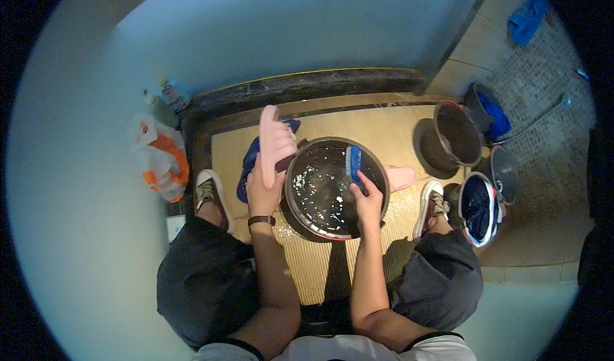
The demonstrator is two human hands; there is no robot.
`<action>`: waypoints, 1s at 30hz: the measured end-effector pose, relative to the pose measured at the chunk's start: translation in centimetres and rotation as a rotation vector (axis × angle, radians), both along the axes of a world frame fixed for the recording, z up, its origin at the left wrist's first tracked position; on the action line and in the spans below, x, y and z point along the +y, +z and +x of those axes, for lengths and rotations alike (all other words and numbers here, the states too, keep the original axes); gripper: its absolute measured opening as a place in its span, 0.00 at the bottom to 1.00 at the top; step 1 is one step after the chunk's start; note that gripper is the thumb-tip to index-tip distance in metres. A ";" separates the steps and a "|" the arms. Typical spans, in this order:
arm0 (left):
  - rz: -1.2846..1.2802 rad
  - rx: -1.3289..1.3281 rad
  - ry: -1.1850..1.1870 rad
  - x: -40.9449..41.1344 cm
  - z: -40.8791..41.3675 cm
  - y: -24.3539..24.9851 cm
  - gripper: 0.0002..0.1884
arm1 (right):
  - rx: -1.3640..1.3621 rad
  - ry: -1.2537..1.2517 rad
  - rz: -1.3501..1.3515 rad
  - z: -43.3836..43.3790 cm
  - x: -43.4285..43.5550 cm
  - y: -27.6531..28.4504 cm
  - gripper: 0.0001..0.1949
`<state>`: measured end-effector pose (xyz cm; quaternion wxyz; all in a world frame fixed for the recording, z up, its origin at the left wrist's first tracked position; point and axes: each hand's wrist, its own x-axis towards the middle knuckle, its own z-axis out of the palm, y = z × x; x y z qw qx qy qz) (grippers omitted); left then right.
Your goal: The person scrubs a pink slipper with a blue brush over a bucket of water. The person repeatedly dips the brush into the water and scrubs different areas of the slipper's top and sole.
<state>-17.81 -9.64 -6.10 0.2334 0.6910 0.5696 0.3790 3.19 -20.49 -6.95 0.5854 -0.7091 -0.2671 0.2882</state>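
A pink slide sandal (pixel 277 142) is in my left hand (pixel 265 190), held upright at the left side of a dark round bucket of water (pixel 316 188). My right hand (pixel 368 201) grips a blue scrub brush (pixel 355 162) with pale bristles above the water, near the bucket's right side. Behind the held sandal, a dark blue item (pixel 250 162) lies on the ribbed yellowish mat. Another pink sandal (pixel 402 178) rests on the mat to the right of the bucket, partly hidden by it.
More dark buckets (pixel 456 133) stand at the right, one holding dark blue cloth (pixel 478 206). A plastic bag (pixel 163 159) and bottles (pixel 160 107) are at the left wall. Upper right, a blue cloth (pixel 527 21) lies on mosaic tile. My shoes flank the bucket.
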 end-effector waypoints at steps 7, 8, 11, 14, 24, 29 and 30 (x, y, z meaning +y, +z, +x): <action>-0.131 -0.048 -0.009 0.2 0.6 -2.9 0.22 | 0.004 -0.162 0.152 1.9 -0.7 0.4 0.22; -0.131 -0.071 0.008 0.2 0.7 -3.1 0.24 | -0.065 -0.221 0.303 3.1 -0.8 -0.4 0.23; -0.169 -0.339 0.199 0.0 1.4 -3.7 0.33 | -0.015 -0.404 0.422 6.4 -1.2 -1.3 0.31; -0.082 -0.370 0.228 0.4 1.2 -4.5 0.35 | -0.022 -0.456 0.121 9.8 -1.3 -4.1 0.37; 0.145 0.039 0.220 -2.3 4.3 -1.5 0.27 | -0.204 -0.198 -0.338 12.8 -0.7 -11.3 0.31; 0.203 0.090 0.196 -3.7 5.6 0.1 0.22 | -0.259 -0.314 -0.225 12.8 -1.1 -8.4 0.29; 0.208 0.064 0.140 -3.8 5.9 0.2 0.20 | -0.284 -0.333 -0.154 13.6 -1.4 -7.5 0.29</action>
